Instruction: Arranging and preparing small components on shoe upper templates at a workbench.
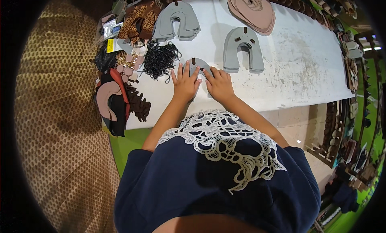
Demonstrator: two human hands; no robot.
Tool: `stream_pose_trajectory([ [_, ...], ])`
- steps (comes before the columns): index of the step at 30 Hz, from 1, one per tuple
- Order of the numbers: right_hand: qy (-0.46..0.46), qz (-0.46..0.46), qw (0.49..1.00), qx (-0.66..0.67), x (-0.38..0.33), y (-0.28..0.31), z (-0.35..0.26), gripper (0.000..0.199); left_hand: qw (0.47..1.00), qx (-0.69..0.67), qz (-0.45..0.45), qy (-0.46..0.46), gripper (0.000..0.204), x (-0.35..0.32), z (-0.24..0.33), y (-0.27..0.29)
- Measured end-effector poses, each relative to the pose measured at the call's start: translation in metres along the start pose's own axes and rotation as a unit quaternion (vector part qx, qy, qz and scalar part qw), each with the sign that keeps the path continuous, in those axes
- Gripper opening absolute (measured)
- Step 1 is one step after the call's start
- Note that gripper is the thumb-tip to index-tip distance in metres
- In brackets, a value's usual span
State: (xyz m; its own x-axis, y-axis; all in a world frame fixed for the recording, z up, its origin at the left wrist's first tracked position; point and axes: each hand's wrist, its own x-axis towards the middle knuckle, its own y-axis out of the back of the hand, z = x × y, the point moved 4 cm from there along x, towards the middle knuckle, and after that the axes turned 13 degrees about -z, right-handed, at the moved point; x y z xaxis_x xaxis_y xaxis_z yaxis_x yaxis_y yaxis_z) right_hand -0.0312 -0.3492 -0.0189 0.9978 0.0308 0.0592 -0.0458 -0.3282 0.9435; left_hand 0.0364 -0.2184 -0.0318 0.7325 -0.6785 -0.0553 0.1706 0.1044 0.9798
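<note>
A grey U-shaped piece (204,64) lies on the white table right in front of me, with a small brown strip (193,61) on its curved top. My left hand (185,83) rests on its left side, fingers spread. On the other side my right hand (220,86) lies with its fingers stretched over the piece, fingertips beside a small dark bit. Both hands hide much of its legs. To the right is a stack of grey U-shaped pieces (230,52), the top one bearing small brown strips. Farther left sits another fanned stack of grey U-shaped pieces (177,15).
Left of my hands are a heap of black beaded strands (159,60), brown strips (138,104), a pink curved piece (105,98) and leopard-print pieces (138,21). Pink pieces (261,15) are stacked at the far side of the white table (297,68). Shelves line the right.
</note>
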Motion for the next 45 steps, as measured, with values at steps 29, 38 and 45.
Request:
stream_pose_trajectory([
  [29,0.225,-0.077,0.965,0.113,0.029,-0.001,-0.098,0.015,0.976,-0.02,-0.029,0.214,0.055,-0.1,-0.052,0.023],
  [38,0.301,-0.105,0.941,0.118,0.077,-0.047,-0.171,0.015,0.93,-0.009,0.043,0.366,0.046,-0.151,-0.121,0.048],
  [45,0.365,-0.091,0.924,0.066,0.101,-0.07,-0.205,0.018,0.923,-0.033,0.087,0.373,0.042,-0.169,-0.144,0.054],
])
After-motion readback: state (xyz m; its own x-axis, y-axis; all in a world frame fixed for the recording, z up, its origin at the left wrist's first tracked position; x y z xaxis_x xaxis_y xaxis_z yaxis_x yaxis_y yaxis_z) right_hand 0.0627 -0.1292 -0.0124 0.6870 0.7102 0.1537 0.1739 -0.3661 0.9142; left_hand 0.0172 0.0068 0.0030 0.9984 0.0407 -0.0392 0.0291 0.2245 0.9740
